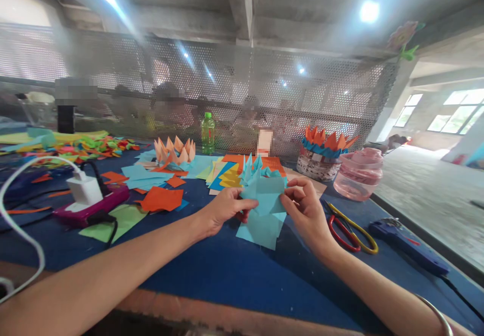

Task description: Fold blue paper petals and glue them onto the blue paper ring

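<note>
Between my two hands is a light blue sheet of paper (pixel 267 194), raised off the table. My left hand (pixel 230 206) pinches its left edge with the thumb in front. At its right edge, my right hand (pixel 302 205) grips it between thumb and fingers. Below it, more light blue paper (pixel 260 232) lies on the table. Just behind the held sheet stand folded light blue paper points (pixel 252 168), partly hidden by it.
Scissors (pixel 353 230) and a blue corded tool (pixel 410 245) lie at right, near a pink bottle (pixel 359 174). A basket (pixel 317 164) holds orange and blue folded paper. At left are a purple power strip (pixel 93 207), orange sheets (pixel 161 200) and a peach paper ring (pixel 174 153).
</note>
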Demonstrator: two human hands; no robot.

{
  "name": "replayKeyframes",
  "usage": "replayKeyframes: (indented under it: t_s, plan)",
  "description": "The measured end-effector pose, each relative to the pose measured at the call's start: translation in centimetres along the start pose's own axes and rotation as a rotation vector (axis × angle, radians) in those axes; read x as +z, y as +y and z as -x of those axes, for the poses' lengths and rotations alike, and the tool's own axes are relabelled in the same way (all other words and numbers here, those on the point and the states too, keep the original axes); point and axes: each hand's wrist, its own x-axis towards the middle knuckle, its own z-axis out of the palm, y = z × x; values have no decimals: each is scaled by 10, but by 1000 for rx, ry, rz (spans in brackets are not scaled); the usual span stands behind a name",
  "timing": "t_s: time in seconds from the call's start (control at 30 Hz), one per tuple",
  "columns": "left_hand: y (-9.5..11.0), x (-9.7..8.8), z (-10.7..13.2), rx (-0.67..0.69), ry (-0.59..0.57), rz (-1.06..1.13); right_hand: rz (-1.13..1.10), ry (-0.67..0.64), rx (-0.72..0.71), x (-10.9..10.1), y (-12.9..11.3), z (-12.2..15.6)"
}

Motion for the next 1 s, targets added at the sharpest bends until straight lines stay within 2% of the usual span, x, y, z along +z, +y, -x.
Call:
replayKeyframes:
  t_s: [0.13,0.23,0.37,0.6,0.83,1.0]
  plan:
    - [5,-1,0,24,84,130,181,-52,-24,1,0,2]
    - [6,-2,-2,49,65,233,231,-120,-18,1,-2,5]
    - [5,0,-2,33,24,311,330,-189,-94,1,-2,8]
    - [2,5,1,-2,-58,331,433,-201,-160,0,1,7]
    - [0,5,1,-53,-12,349,438,-223,-211,-2,1,7]
    - [0,6,1,-42,-1,356,407,-166,-153,-1,2,5]
